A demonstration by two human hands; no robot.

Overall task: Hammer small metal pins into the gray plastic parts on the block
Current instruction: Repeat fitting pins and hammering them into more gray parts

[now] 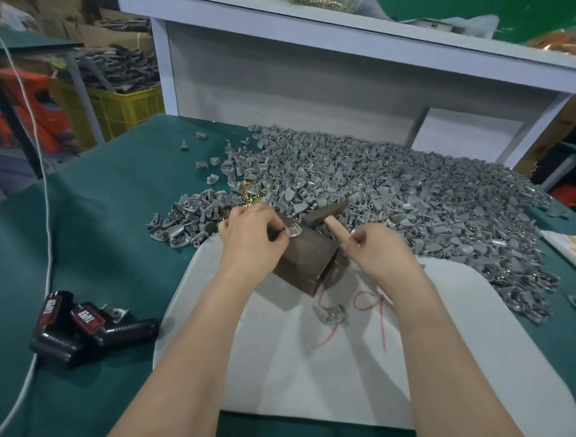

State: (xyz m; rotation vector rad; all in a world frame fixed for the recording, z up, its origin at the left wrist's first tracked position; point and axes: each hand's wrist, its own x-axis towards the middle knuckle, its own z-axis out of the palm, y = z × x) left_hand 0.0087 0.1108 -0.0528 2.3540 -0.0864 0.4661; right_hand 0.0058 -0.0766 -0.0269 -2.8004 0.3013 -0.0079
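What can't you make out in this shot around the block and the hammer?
Head view:
1. Any pin in the gray part on the block: too small, and the left hand pinching the part covers its edge.
2. The lower end of the hammer handle: hidden inside the right hand.
3. The golden heap on the top shelf: cut off by the frame's upper edge.

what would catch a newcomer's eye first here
A huge heap of gray plastic parts sprawls across the far right of the green table. In front of it, the left hand steadies one part on a dark block while the right hand grips a wooden-handled hammer.
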